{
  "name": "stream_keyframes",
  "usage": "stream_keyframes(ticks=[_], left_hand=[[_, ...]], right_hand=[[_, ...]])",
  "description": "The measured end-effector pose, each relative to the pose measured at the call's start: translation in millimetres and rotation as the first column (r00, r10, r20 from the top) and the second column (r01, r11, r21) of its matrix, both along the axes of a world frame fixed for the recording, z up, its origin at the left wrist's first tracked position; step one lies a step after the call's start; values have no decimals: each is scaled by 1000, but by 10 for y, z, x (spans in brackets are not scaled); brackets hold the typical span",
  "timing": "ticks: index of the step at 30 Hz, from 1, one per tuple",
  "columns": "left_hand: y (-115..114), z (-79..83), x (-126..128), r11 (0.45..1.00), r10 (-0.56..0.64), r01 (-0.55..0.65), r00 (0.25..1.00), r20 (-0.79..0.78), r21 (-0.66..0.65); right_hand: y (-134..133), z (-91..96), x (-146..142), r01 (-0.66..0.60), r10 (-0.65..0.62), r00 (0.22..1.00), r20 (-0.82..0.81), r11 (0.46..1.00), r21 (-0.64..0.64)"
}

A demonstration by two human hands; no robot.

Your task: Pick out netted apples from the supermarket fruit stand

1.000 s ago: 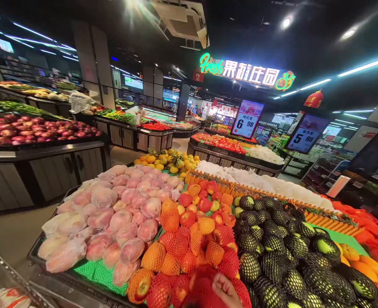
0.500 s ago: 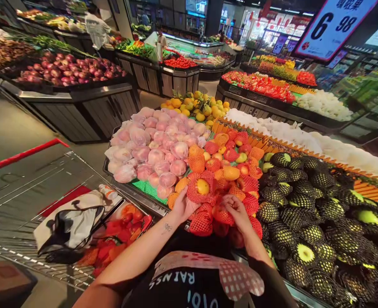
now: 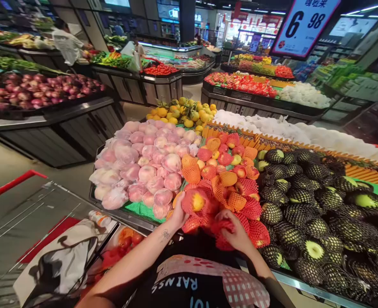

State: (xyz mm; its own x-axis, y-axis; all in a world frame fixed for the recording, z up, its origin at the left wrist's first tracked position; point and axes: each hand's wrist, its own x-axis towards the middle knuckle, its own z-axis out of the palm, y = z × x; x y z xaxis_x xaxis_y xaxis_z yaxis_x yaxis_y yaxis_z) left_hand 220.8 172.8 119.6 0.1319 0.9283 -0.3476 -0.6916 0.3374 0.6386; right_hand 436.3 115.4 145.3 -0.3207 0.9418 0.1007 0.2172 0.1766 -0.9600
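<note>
Where the metal-edged produce display stand comes closest to the person's body, both hands are over its near edge, with a round yellow fruit in a soft red mesh sleeve between them. The fruit lies directly against the left hand, just right of its thumb, and up and to the left of the right hand, which sits lower and nearer the edge. So the left hand is the closer one: it has the fruit in its grasp, cupped from the side, though the fingers behind are hidden. The right hand's fingers are curled tight on a crumpled piece of red mesh; whether anything is inside it cannot be made out.

Being nearly round, the yellow fruit shows no clear long axis. Its bare patch faces up toward the person, ringed by the sleeve; where the stem points cannot be told. The crumpled mesh hangs down toward the near edge, too blurred to give an axis.

Just beyond the hands, round fruits in orange and red mesh sleeves fill the middle of the stand. Pink round fruits in clear plastic wrap lie toward its left edge, green fruits in black mesh toward its right. A wire shopping cart with a red handle stands off the near left corner.
</note>
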Motion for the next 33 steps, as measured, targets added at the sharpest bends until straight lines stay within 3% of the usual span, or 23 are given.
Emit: stream_keyframes(ticks=[3, 5, 7, 10, 12, 14, 17, 19, 21, 24, 25, 26, 27, 29, 33], left_hand=[[63, -106, 92, 993, -89, 109, 952, -292, 53], [85, -117, 173, 949, -185, 275, 884, -430, 157], [102, -73, 256, 844, -229, 466, 760, -608, 264], [147, 51, 346, 699, -249, 654, 601, -760, 289], [192, 130, 362, 610, -287, 744, 528, -799, 273], [240, 174, 336, 550, -322, 789, 503, -802, 274], [302, 157, 223, 583, -270, 755, 527, -806, 299], [338, 108, 114, 632, -171, 710, 520, -837, 311], [373, 52, -6, 666, -110, 681, 492, -863, 304], [418, -13, -178, 711, -108, 650, 477, -872, 268], [429, -28, -229, 724, -99, 639, 469, -877, 260], [438, -42, -274, 735, -84, 628, 459, -884, 256], [445, -56, -313, 744, -70, 618, 447, -892, 252], [451, -90, -370, 767, -60, 598, 428, -902, 232], [454, -182, -385, 821, -92, 540, 449, -889, 188]], right_hand=[[-40, 127, 48, 200, -203, 979, 18, 976, 81], [-54, 101, -11, 226, -236, 962, 140, 970, 85], [-45, -4, -105, 229, -230, 946, 230, 973, 31], [-5, -205, -197, 338, -333, 921, 204, 941, 11], [39, -269, -180, 404, -404, 903, 148, 914, 33], [131, -223, -93, 412, -414, 903, 117, 910, 36], [476, 27, 170, 452, -465, 874, 142, 885, 110], [892, 230, 434, 518, -572, 786, 234, 817, 254], [1428, 384, 747, 545, -660, 660, 358, 749, 376], [2284, 438, 1198, 588, -709, 364, 604, 678, 442], [2538, 411, 1314, 591, -657, 260, 708, 688, 422], [2764, 370, 1405, 575, -546, 199, 814, 738, 354], [2958, 322, 1469, 539, -418, 180, 890, 799, 266], [3251, 226, 1525, 478, -248, 186, 951, 868, 133], [3556, 170, 1502, 406, -117, 193, 974, 913, 29]])
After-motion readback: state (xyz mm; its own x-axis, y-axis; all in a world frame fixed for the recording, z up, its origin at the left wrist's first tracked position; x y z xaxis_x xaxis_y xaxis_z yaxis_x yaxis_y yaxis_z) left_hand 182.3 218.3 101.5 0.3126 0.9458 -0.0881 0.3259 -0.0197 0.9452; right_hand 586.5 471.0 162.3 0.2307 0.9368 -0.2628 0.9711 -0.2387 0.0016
